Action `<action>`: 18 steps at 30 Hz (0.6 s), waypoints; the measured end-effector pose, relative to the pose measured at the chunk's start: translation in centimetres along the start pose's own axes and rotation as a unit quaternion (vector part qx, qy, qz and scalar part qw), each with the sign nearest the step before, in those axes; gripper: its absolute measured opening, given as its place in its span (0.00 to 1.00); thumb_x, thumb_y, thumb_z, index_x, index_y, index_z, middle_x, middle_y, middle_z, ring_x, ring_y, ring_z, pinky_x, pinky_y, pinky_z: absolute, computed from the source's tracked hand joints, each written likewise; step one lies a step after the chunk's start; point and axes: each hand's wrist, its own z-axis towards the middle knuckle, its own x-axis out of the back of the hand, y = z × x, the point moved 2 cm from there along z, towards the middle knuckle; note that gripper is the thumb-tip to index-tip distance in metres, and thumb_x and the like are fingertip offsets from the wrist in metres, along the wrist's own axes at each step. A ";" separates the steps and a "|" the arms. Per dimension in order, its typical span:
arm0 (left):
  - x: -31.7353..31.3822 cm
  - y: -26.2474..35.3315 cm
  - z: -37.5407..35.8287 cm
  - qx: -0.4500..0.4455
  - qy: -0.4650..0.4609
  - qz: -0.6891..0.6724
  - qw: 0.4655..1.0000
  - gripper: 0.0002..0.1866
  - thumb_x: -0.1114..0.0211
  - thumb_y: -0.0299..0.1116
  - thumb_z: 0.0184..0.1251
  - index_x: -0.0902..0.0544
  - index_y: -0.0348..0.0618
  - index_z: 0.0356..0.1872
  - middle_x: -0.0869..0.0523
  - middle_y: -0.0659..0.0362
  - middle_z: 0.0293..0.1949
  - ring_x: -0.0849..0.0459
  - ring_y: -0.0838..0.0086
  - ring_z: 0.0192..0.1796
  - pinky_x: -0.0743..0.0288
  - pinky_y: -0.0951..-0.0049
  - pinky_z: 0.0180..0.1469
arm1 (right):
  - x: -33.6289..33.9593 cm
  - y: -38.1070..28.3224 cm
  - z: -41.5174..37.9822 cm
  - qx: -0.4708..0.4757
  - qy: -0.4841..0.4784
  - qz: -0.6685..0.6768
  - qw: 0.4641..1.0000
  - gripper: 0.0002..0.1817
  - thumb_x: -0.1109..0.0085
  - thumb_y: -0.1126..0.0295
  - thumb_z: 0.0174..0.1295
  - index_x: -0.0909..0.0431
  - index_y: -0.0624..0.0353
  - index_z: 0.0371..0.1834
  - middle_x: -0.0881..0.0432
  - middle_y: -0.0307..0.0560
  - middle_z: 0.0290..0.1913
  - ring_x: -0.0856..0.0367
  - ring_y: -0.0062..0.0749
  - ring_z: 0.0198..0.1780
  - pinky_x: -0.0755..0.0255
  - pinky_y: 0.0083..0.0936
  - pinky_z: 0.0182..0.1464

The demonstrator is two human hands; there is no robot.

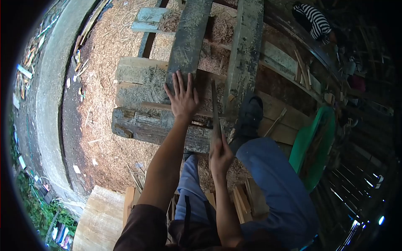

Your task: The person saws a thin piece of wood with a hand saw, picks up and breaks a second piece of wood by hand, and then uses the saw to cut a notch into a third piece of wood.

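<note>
My left hand (184,98) lies flat with fingers spread on the near end of a dark, sawdust-covered plank (187,46). In my right hand (220,158) is a long, narrow, blade-like tool (215,108), its fingers wrapped round the near end. The tool points away from me, to the right of the plank and over a gap in the bench. Its exact kind cannot be made out from this angle. Below both hands runs a rough, weathered beam (161,129) at the bench's near edge.
A thick timber (245,50) runs lengthwise on the right, with my shoe (250,119) against its near end. Wood shavings (109,83) cover the ground. A green curved object (307,142) stands at right. A person in a striped top (316,21) is at upper right.
</note>
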 end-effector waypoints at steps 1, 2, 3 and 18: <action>0.0 -0.2 -0.1 0.000 0.005 -0.005 1.000 0.36 0.53 0.49 0.81 0.43 0.58 0.87 0.53 0.46 0.89 0.59 0.55 0.91 0.74 0.30 0.84 | 0.2 0.1 -0.4 -0.002 -0.001 0.000 1.000 0.26 0.50 0.60 0.86 0.25 0.72 0.74 0.10 0.52 0.50 0.17 0.20 0.35 0.23 0.24 0.36; 0.2 -0.3 -0.1 -0.001 0.007 -0.003 1.000 0.36 0.53 0.49 0.81 0.43 0.58 0.87 0.53 0.46 0.89 0.59 0.55 0.91 0.74 0.30 0.84 | 0.2 0.0 -0.7 -0.009 -0.005 0.008 1.000 0.26 0.49 0.60 0.86 0.25 0.72 0.74 0.10 0.54 0.51 0.15 0.23 0.39 0.22 0.25 0.40; 0.3 -0.2 0.0 -0.004 0.001 -0.001 1.000 0.36 0.53 0.49 0.81 0.43 0.58 0.87 0.53 0.46 0.89 0.59 0.55 0.91 0.74 0.30 0.84 | 0.3 -0.1 -0.9 -0.014 -0.010 0.015 1.000 0.26 0.49 0.61 0.86 0.25 0.72 0.74 0.10 0.56 0.53 0.13 0.26 0.44 0.21 0.26 0.44; -0.1 -0.1 0.0 -0.004 -0.003 -0.008 1.000 0.36 0.53 0.48 0.80 0.42 0.57 0.87 0.53 0.46 0.89 0.59 0.54 0.91 0.75 0.29 0.84 | 1.5 1.1 -4.6 -0.074 0.009 0.062 0.995 0.25 0.44 0.62 0.83 0.24 0.72 0.73 0.14 0.48 0.34 0.17 0.23 0.35 0.23 0.27 0.38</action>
